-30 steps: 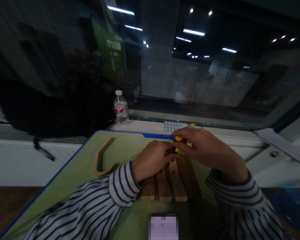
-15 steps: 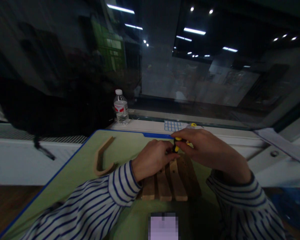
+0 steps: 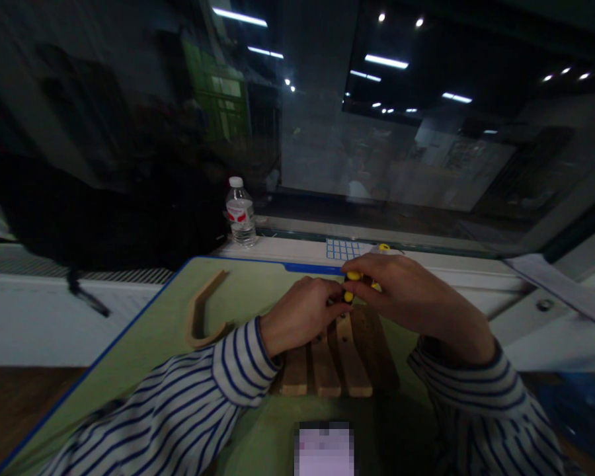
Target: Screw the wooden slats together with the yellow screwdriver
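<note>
My right hand point(image 3: 396, 291) is closed, thumb and fingers pinched round what looks like a short yellow-and-black screwdriver point(image 3: 349, 297); its tip is hidden. My left hand point(image 3: 302, 314) is closed right beside its lower end, over the wooden pieces, and what its fingertips hold is hidden. Beneath the hands lies a wooden piece with several curved slats point(image 3: 353, 370), side by side, with small holes near their upper ends. A darker brown wooden board point(image 3: 384, 357) shows at their right. To the left, a J-shaped wooden piece point(image 3: 194, 317) lies by itself on the green tabletop point(image 3: 153, 357).
A water bottle point(image 3: 240, 215) stands on the windowsill point(image 3: 282, 250) behind the table. On the sill also lie a blue-and-white grid sheet point(image 3: 344, 249) and a yellow ring-shaped item point(image 3: 384, 247). A pixelated lilac patch point(image 3: 324, 453) is at the near edge. Dark fabric point(image 3: 104, 211) lies at left.
The yellow-and-black screwdriver has turned slightly in my right fingers, its yellow parts showing differently. Both hands stay almost in place. The wooden pieces have not visibly moved.
</note>
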`<state>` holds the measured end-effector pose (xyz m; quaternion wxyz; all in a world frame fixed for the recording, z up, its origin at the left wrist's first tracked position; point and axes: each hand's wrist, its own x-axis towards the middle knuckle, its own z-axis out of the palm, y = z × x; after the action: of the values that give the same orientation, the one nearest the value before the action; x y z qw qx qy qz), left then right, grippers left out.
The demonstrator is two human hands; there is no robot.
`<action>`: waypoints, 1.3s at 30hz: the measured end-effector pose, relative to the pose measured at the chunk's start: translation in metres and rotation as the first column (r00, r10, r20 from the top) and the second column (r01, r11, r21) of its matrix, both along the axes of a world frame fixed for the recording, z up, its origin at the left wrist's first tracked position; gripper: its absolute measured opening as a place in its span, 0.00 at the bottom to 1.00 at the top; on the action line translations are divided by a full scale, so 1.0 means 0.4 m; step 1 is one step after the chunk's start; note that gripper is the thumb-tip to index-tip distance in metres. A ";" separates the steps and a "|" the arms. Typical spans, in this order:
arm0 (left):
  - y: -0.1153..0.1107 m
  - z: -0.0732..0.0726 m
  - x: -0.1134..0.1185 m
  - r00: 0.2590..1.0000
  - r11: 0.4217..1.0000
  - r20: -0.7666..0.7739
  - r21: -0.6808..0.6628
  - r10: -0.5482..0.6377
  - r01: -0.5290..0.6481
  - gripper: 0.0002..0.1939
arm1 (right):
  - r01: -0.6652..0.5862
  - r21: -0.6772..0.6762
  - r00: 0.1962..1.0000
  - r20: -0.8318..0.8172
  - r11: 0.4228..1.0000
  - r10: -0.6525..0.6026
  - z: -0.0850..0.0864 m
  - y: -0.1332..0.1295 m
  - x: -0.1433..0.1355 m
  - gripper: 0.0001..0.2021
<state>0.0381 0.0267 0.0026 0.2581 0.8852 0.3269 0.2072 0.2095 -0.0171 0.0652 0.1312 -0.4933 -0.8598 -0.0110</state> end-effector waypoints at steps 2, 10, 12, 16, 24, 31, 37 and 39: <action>0.002 -0.003 -0.001 1.000 1.000 0.006 0.000 -0.013 0.013 0.10 | 0.009 -0.002 1.000 0.000 1.000 -0.009 0.002 -0.001 -0.001 0.12; 0.004 -0.007 -0.003 0.999 0.999 0.009 0.005 -0.038 0.038 0.09 | 0.008 -0.001 1.000 0.021 1.000 -0.008 -0.001 0.001 0.000 0.12; 0.003 -0.005 -0.003 0.999 0.999 0.008 0.001 -0.037 0.037 0.10 | 0.014 0.004 1.000 0.022 1.000 -0.015 -0.003 0.001 0.001 0.12; 0.003 -0.005 -0.002 1.000 1.000 0.010 -0.007 -0.017 0.018 0.11 | 0.015 0.007 1.000 0.020 1.000 -0.015 -0.004 0.003 0.005 0.12; 0.004 -0.011 -0.001 0.999 1.000 0.033 0.024 0.008 -0.009 0.11 | 0.012 0.012 1.000 0.001 1.000 -0.012 -0.002 -0.001 -0.002 0.16; 0.003 -0.005 -0.004 1.000 0.999 -0.009 0.040 0.020 -0.020 0.11 | -0.029 -0.017 0.999 -0.025 0.999 0.029 0.006 -0.010 -0.005 0.16; -0.004 0.004 -0.003 0.998 0.996 -0.033 0.078 0.056 -0.053 0.11 | -0.003 -0.008 1.000 -0.008 1.000 0.003 0.005 -0.008 -0.004 0.14; -0.003 0.003 -0.002 0.998 0.996 -0.025 0.077 0.054 -0.052 0.11 | 0.005 -0.006 1.000 -0.002 1.000 -0.005 0.003 -0.006 -0.003 0.14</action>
<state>0.0372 0.0254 0.0038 0.2139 0.8882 0.3455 0.2143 0.2083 -0.0194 0.0665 0.1305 -0.4957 -0.8586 -0.0085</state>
